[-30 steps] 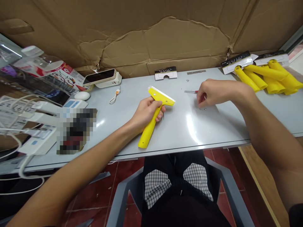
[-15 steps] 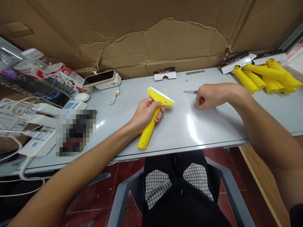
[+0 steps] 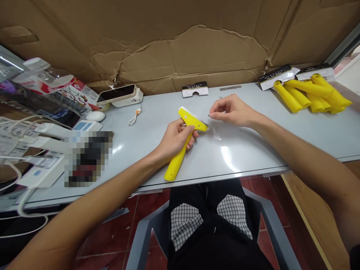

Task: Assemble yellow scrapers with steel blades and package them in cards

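My left hand is closed around the neck of a yellow scraper. The handle slants toward the table's front edge, and the wide head points up and away from me. A pale metal blade edge lines the far side of that head. Just right of the head, my right hand pinches a tiny metal screw between thumb and fingertips, a small gap from the scraper. A small metal piece lies on the table under my right forearm. No screwdriver shows; my right hand and arm cover part of the table.
A flat metal blade and a black-and-white card lie at the back. Several yellow handles with cards are piled at the far right. At left are a phone, a mouse, bottles and a power strip with cables.
My right hand has moved left to the scraper head, from a fist beside a thin red-handled screwdriver to a pinch on a screw. The left hand keeps its hold, shifted slightly.
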Tool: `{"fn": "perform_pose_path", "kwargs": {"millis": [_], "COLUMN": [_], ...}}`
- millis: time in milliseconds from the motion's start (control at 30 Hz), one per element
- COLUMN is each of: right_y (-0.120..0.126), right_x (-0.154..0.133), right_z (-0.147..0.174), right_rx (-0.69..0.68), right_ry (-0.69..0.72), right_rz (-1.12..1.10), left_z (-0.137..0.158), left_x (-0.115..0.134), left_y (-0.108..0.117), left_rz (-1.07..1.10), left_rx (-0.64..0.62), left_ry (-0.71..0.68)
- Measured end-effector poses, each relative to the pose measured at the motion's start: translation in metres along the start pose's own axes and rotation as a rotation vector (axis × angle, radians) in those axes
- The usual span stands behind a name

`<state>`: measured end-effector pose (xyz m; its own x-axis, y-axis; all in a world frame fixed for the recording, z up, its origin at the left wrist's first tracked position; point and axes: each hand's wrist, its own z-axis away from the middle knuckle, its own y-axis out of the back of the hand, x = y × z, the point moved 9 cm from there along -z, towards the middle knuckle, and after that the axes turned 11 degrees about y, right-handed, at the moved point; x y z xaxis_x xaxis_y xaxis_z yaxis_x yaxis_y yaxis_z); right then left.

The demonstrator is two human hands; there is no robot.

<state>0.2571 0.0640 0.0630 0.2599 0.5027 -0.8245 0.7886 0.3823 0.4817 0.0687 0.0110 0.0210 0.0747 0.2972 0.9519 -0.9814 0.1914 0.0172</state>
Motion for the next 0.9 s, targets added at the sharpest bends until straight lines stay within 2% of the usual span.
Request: {"fn": "perform_pose_path", "kwargs": {"millis": [233, 467, 900], "right_y": [-0.030, -0.035, -0.040], "right_x": [0.000, -0.003, -0.021], "right_z": [-0.001, 0.002, 0.003], "right_rx": [-0.076, -0.123, -0.108], "right_ry": [0.066, 0.084, 0.130], "right_rz": [-0.013, 0.086, 0.244], "left_z": [0.005, 0.006, 0.008], "left_x": [0.003, 0.003, 0.004], "left_y": [-0.005, -0.002, -0.005], "left_rz": [-0.087, -0.068, -0.090], "left_rx": [-0.008, 0.027, 0.038], "left_ry": [-0.087, -0.096, -0.100]}}
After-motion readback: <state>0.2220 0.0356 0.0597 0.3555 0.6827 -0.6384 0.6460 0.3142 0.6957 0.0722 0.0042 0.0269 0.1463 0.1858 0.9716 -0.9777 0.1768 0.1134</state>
